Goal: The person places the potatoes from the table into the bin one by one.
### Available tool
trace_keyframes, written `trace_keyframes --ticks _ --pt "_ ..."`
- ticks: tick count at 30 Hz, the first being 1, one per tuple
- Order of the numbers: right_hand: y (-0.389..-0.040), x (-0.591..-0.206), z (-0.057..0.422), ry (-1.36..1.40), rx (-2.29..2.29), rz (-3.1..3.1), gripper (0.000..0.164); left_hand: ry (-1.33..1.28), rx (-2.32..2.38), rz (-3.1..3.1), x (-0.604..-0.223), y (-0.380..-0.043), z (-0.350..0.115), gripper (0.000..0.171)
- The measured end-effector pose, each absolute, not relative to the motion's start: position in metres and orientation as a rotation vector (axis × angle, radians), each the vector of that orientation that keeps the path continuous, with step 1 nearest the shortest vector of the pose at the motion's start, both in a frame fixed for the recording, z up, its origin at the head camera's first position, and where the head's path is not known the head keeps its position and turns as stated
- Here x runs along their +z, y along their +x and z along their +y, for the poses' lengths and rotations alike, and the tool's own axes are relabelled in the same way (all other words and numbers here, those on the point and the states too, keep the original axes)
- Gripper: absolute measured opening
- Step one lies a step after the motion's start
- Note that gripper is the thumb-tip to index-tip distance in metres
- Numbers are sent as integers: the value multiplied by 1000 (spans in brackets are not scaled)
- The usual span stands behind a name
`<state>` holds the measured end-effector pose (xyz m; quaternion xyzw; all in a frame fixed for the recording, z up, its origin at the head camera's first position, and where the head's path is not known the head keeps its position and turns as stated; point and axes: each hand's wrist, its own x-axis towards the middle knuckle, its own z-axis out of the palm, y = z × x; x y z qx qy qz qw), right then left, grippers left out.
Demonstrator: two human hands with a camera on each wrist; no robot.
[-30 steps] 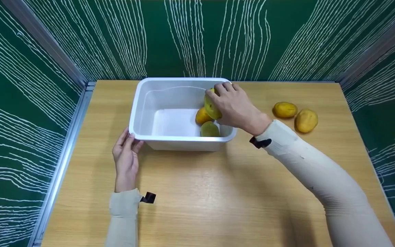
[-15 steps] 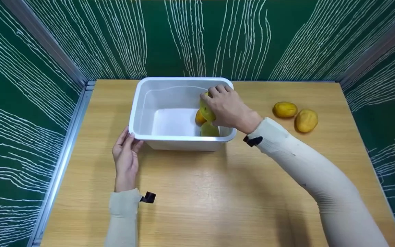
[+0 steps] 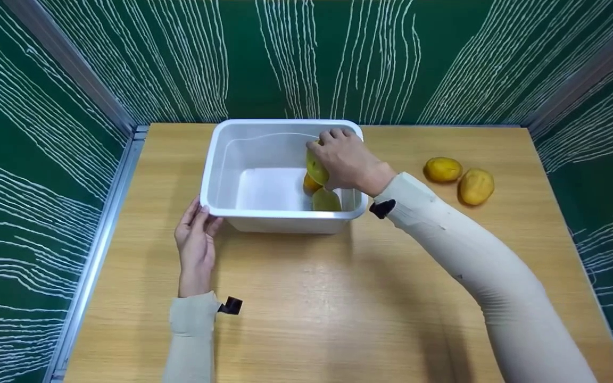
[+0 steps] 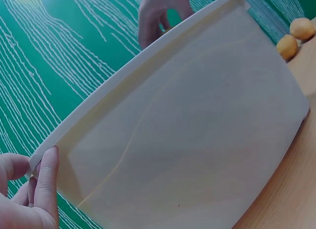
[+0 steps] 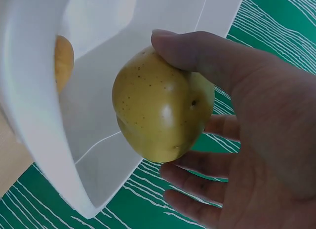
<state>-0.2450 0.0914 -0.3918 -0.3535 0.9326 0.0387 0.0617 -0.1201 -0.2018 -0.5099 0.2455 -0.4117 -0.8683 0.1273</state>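
In the head view my right hand (image 3: 346, 159) holds a yellow potato (image 3: 316, 164) over the right part of a white plastic bin (image 3: 285, 215). The right wrist view shows thumb and fingertips around this potato (image 5: 158, 103), which has small dark specks and pits. Two more potatoes lie in the bin: an orange-yellow one (image 3: 311, 183), partly covered by the held one, and a greenish one (image 3: 326, 201) by the front wall. My left hand (image 3: 196, 247) pinches the bin's front left corner, thumb and fingers on the rim (image 4: 94, 93).
Two potatoes, one yellow (image 3: 442, 169) and one paler (image 3: 476, 186), lie close together on the wooden table (image 3: 306, 308), right of the bin. Green walls (image 3: 285, 58) with white wavy lines enclose the table at the back and both sides.
My right hand has moved a little left, carrying the potato further over the bin. My left hand and the bin have stayed in place.
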Motion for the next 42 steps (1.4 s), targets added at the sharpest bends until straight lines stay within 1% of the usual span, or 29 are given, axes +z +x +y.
trace_keyframes --ticks 8,21,34,42 --pt "-250 -392 87 -1014 119 2787 79 698 -2520 -1192 -510 -120 -201 47" --pt "-258 -396 81 -977 120 2774 80 705 -2548 -1147 -510 -121 -201 47" --pt "-265 -399 72 -957 150 2749 71 708 -2538 -1161 -512 -121 -201 48" --pt "-268 -404 68 -946 175 2728 71 668 -2520 -1198 -512 -121 -200 45"
